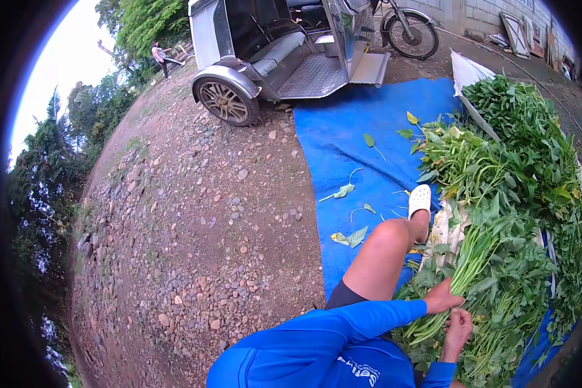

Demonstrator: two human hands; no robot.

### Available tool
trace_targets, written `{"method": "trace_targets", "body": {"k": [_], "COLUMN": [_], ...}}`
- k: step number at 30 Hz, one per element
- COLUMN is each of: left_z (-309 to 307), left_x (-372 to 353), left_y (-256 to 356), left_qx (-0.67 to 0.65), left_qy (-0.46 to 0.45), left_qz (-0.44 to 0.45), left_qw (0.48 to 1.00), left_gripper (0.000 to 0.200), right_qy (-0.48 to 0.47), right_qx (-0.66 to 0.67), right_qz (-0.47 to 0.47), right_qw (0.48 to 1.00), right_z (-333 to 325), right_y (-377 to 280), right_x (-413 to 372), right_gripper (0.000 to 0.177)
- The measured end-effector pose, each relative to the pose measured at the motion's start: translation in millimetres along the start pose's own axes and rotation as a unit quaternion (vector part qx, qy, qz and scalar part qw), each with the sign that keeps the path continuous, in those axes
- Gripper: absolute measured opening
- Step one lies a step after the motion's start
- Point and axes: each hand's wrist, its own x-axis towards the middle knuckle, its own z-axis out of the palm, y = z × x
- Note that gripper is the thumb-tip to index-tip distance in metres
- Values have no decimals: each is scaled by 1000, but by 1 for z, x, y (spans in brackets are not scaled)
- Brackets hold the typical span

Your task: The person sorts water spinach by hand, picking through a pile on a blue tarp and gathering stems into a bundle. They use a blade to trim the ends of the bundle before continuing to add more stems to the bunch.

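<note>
My left hand is closed around a bunch of long-stemmed leafy greens. The bunch's pale green stems run past my palm, with the leaves toward the upper right. Just below it, my right hand has its fingers pinched together beside the held stems. What those fingers grip is too small to make out. Loose greens lie under and around both hands, hiding part of the ground sheet.
A blue tarp carries scattered leaves and larger heaps of greens, one by a white sack. My foot in a white clog rests there. A tricycle sidecar stands beyond; stony ground lies left. A distant person is visible.
</note>
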Motion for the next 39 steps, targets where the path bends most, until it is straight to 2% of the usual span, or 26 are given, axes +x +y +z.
{"method": "trace_targets", "body": {"k": [2, 3, 5, 6, 7, 9, 12, 18, 19, 22, 26, 27, 30, 31, 34, 37, 39], "left_z": [6, 6, 8, 13, 15, 15, 22, 28, 29, 33, 34, 34, 33, 34, 34, 35, 35], "left_x": [6, 8, 5, 10, 12, 10, 9, 15, 15, 14, 15, 15, 15, 15, 14, 10, 9], "left_y": [-14, -20, -5, -15, -15, 2, 18, 8, 8, 7, 5, 4, 1, 0, 5, 9, 9], "left_qx": [-16, -31, -69, -39, -102, -91, -146, -128, -125, -128, -140, -136, -134, -136, -137, -135, -134], "left_qy": [25, 4, -2, 19, -7, -25, -45, -67, -63, -58, -49, -47, -58, -60, -66, -60, -48], "left_qz": [13, -24, -31, -44, -39, -39, -58, -65, -62, -60, -66, -70, -77, -80, -88, -77, -73], "left_qw": [999, 999, 997, 998, 994, 995, 987, 987, 988, 988, 987, 987, 986, 986, 985, 986, 987], "left_gripper": [59, 56, 52, 50, 44, 30, 29, 35, 35, 36, 40, 41, 41, 41, 37, 34, 34], "right_qy": [-40, -27, -16, -4, 7, 17, -9, -13, -31, 2, -49, -42, 17, 12, -30, -56, -51], "right_qx": [-41, -19, 12, -5, -35, -9, 32, -98, -109, -111, 26, 25, -152, -155, -92, -131, -274], "right_qz": [7, 23, 27, 39, 8, -26, 29, 25, 56, 31, 37, 32, 48, 22, 64, 92, 38], "right_qw": [998, 999, 999, 999, 999, 999, 999, 995, 992, 993, 998, 998, 987, 988, 993, 986, 960], "right_z": [-7, -2, -1, 1, 3, -2, -14, -23, -25, -23, -26, -26, -32, -32, -34, -34, -33], "right_y": [14, -1, 9, 10, -3, 14, -4, -13, -20, -9, -6, -10, -27, -20, -28, -21, -13], "right_x": [-9, -23, -26, -24, -29, -23, -26, -26, -26, -26, -26, -27, -30, -26, -24, -19, -21], "right_gripper": [22, 24, 29, 30, 29, 26, 24, 26, 27, 26, 26, 28, 31, 33, 31, 28, 35]}}
